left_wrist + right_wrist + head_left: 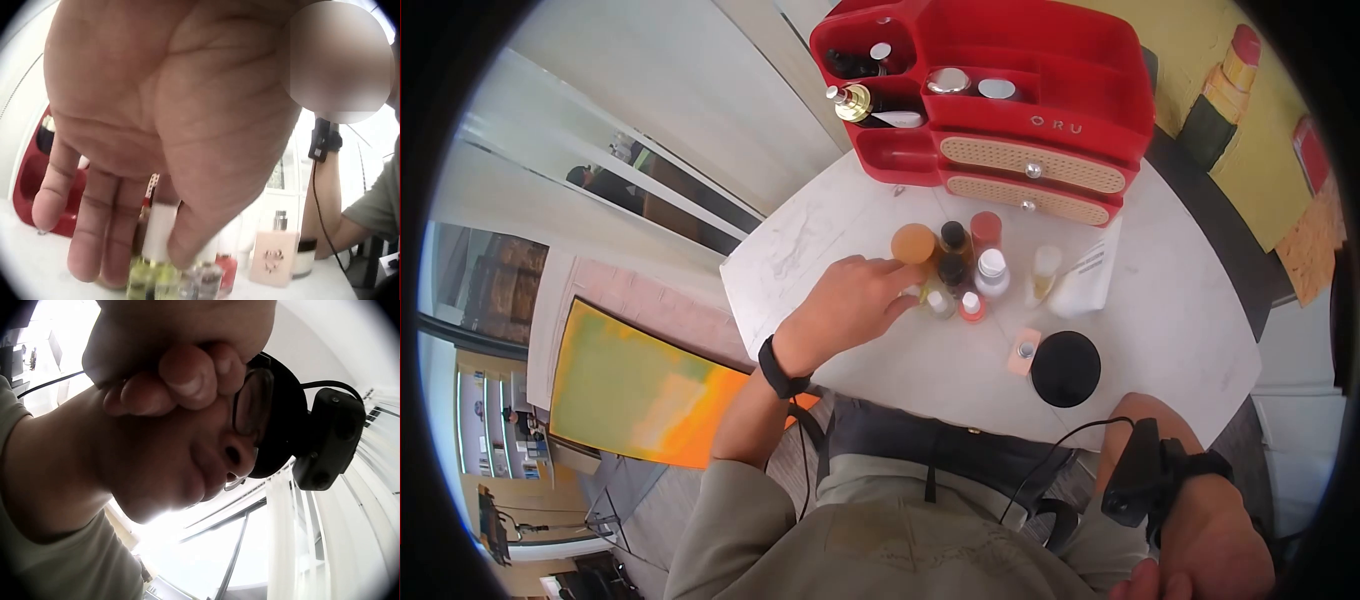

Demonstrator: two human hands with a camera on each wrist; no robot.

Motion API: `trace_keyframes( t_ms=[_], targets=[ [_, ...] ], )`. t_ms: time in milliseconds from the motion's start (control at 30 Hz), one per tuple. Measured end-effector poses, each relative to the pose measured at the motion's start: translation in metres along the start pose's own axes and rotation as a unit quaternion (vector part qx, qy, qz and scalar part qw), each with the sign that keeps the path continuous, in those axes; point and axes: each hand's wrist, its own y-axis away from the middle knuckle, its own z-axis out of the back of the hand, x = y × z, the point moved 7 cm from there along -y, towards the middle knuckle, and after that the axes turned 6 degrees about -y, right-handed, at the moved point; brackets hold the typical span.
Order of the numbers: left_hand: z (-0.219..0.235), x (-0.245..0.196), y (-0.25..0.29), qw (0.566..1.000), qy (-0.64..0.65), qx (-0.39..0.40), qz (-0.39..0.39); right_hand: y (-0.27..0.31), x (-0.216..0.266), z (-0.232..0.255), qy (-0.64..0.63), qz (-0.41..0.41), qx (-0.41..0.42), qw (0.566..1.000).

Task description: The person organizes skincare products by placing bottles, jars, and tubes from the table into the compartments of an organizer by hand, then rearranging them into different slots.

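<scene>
My left hand (pixel 850 300) reaches in from the left over a cluster of small bottles on the marble table. Its thumb and forefinger pinch the white cap of a small nail polish bottle (pixel 160 231) with yellow-green liquid; the other fingers hang straight beside it. Close by stand a clear bottle with a pale cap (pixel 940 304), a coral bottle with a white cap (pixel 971 306), a jar with an orange lid (pixel 912 243) and dark-capped bottles (pixel 951 268). My right hand (pixel 1215 545) is raised off the table near my body, fingers (pixel 187 378) loosely curled, holding nothing visible.
A red organizer (pixel 1040 45) with two drawers stands at the back of the table. Nearer me are a pink perfume bottle (pixel 1024 350) and a black-lidded jar (pixel 1066 369). A white item (pixel 1085 285) lies to the right. A cable (pixel 1055 450) hangs from the right wrist camera.
</scene>
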Motion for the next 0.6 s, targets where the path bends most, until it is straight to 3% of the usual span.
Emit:
trace_keyframes(
  t_ms=[100, 167, 233, 300, 367, 467, 533, 600],
  targets=[
    [0.016, 0.004, 0.003, 1.000, 0.018, -0.005, -0.007, 0.000, 0.000, -0.002, 0.003, 0.009, 0.004, 1.000],
    [0.062, 0.010, -0.004, 0.993, 0.086, -0.074, 0.021, -0.001, 0.000, -0.003, 0.006, 0.009, 0.004, 1.000],
    [0.114, 0.011, -0.018, 0.980, 0.074, -0.173, 0.063, 0.000, -0.001, -0.004, 0.006, 0.013, -0.001, 1.000],
    [0.156, 0.004, -0.044, 0.960, -0.009, -0.280, -0.009, 0.001, -0.002, -0.005, 0.005, 0.020, -0.004, 1.000],
    [0.169, 0.014, -0.082, 0.947, -0.039, -0.314, -0.059, 0.002, -0.003, -0.005, 0.003, 0.026, -0.005, 1.000],
    [0.171, 0.012, -0.140, 0.962, -0.026, -0.265, -0.061, 0.004, -0.002, -0.004, -0.002, 0.030, -0.005, 1.000],
    [0.164, 0.004, -0.162, 0.921, -0.222, -0.287, -0.138, 0.004, -0.002, -0.003, -0.002, 0.032, -0.004, 0.999],
    [0.153, 0.008, -0.181, 0.919, -0.287, -0.241, -0.123, 0.004, -0.001, -0.002, -0.001, 0.035, -0.002, 0.999]
  ],
)
